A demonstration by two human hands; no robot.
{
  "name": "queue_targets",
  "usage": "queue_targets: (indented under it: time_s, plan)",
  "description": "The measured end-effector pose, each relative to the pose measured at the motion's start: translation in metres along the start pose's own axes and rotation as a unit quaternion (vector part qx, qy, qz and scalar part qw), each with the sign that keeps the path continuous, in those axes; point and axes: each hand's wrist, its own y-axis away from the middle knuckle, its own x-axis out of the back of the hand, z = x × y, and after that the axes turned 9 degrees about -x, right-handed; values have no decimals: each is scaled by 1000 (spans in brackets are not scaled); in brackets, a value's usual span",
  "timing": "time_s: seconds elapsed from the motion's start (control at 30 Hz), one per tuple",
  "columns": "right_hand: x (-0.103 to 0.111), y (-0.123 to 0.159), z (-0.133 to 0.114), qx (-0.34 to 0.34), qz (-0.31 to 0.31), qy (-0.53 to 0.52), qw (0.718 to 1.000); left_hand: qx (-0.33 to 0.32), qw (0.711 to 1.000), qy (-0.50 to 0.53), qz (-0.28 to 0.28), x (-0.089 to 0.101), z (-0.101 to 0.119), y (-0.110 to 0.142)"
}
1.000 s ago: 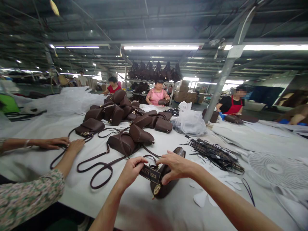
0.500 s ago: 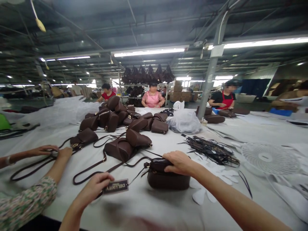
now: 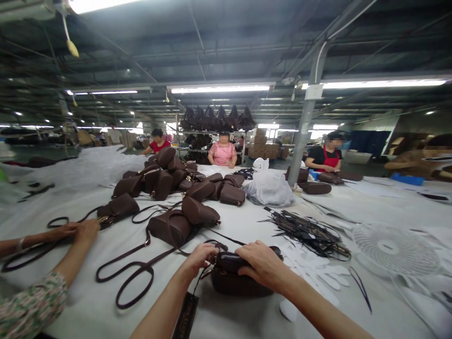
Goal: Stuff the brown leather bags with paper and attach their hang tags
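A small dark brown handbag (image 3: 240, 285) stands upright on the white-covered table in front of me. My right hand (image 3: 263, 263) grips it from above, fingers curled over its top edge. At the bag's left end, my left hand (image 3: 201, 258) is closed around the corner near the strap fitting; its fingertips are partly hidden. A black hang tag (image 3: 186, 315) with gold lettering dangles on a cord below my left wrist, partly covered by the forearm. The bag's long brown strap (image 3: 136, 270) lies looped on the table to the left.
Several brown bags (image 3: 169, 174) are heaped ahead. A co-worker's hands (image 3: 79, 233) work on another bag's strap at left. A bundle of black tags (image 3: 310, 233), white paper pieces (image 3: 328, 273) and a white fan (image 3: 393, 247) lie to the right. A metal post (image 3: 302, 132) rises beyond.
My left hand has let go of the hang tag and moved right to the bag's left end. The tag now hangs lower. My right hand stays on the bag.
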Motion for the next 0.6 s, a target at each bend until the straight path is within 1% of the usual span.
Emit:
queue_targets:
  time_s: [0.07,0.17,0.23,0.33,0.47,0.53,0.57,0.6]
  plan:
    - [2,0,0,-3,-5,-4,1000,-36,997,62,-16,0,16,2]
    - [2,0,2,4,-11,-26,1000,-73,974,198,-79,3,49,12]
    - [2,-1,2,1,-13,-38,999,-79,969,216,-88,6,74,15]
    - [2,-5,2,-17,-14,-35,999,-119,974,179,-73,12,118,12]
    - [0,-9,2,-33,-21,-29,999,-204,969,109,-91,18,175,6]
    - [1,-9,5,-35,-21,-67,997,-232,967,46,-97,17,196,7]
    - [2,-9,8,-36,-23,-105,994,-236,965,18,-110,16,204,9]
    - [5,-10,12,-37,-27,-154,987,-234,962,-9,-138,15,210,12]
